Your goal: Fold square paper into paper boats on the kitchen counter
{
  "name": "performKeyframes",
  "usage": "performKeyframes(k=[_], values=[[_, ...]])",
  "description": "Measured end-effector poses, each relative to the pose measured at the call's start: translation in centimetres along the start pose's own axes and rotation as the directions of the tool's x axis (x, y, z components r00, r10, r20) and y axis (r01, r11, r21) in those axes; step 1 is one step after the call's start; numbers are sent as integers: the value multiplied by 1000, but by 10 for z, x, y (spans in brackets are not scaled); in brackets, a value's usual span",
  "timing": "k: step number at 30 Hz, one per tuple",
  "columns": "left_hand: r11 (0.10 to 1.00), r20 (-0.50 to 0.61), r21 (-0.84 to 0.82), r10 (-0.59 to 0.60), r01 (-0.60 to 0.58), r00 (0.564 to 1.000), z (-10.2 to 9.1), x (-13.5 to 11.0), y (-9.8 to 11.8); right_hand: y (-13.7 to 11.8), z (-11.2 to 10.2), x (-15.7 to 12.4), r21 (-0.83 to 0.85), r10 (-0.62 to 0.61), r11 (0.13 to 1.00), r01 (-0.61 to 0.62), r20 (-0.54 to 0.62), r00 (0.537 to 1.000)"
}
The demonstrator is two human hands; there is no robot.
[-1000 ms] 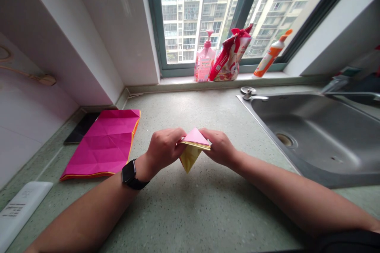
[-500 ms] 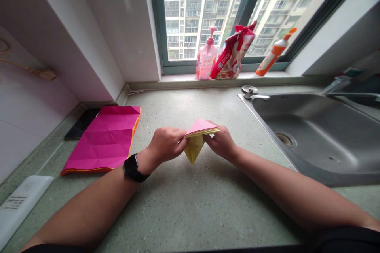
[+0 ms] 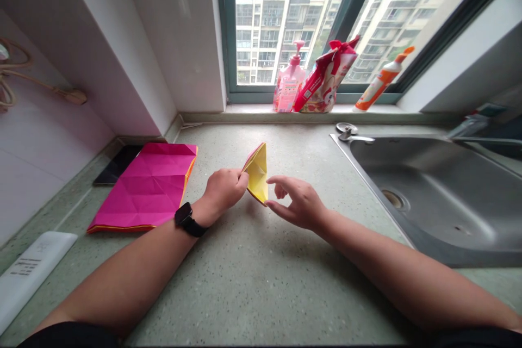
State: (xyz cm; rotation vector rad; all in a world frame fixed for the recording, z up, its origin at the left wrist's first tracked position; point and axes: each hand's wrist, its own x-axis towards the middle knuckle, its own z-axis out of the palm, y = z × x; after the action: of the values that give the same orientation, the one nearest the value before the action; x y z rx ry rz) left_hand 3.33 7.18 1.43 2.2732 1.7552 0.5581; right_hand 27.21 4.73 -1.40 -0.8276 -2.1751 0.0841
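Note:
My left hand (image 3: pixel 223 188), with a black watch on the wrist, pinches the left edge of a small folded paper piece (image 3: pixel 256 173), yellow on the side facing me and pink at its top edge. The piece stands tilted up above the green speckled counter (image 3: pixel 261 272). My right hand (image 3: pixel 297 204) is just right of it with fingers apart; its thumb tip touches the paper's lower corner. A stack of creased pink sheets (image 3: pixel 149 186) with orange edges lies flat on the counter to the left.
A steel sink (image 3: pixel 440 196) fills the right side. On the window sill stand a pink pump bottle (image 3: pixel 289 85), a red bag (image 3: pixel 324 77) and an orange bottle (image 3: pixel 381 81). A dark phone (image 3: pixel 115 165) and a white device (image 3: pixel 28 272) lie at the left.
The folded piece was held level between both hands; now my left hand has turned it upright, yellow side to me, and my right hand has let go and opened.

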Motion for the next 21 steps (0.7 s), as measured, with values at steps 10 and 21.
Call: performKeyframes(k=[10,21], values=[[995,13,-92,-34,35,999,2,2,-1,8,7,1,-123,-46,991,56,80,996],[900,57,-428,-67,85,996,10,2,-2,20,2,2,-109,-21,994,29,74,997]])
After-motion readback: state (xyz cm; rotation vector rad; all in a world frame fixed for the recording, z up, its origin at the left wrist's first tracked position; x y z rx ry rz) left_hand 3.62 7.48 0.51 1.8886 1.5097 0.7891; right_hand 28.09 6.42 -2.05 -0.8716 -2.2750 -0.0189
